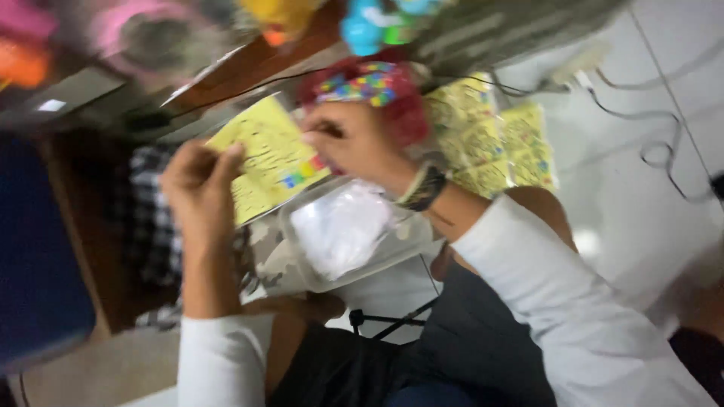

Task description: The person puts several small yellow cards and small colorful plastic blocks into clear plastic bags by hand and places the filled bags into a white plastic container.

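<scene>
Both hands pinch a yellow printed card (268,154) over the lap: left hand (197,185) at its left edge, right hand (351,139) at its top (view blurred). More yellow cards (494,139) lie stacked beyond, seemingly unhandled.

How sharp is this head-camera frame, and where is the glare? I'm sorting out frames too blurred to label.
Head view: motion blur smears everything; the toys along the top are mere colour blobs. The left hand and right hand on the yellow card are soft-edged, and its print is unreadable. The clear bag and white floor look washed out with glare.
</scene>
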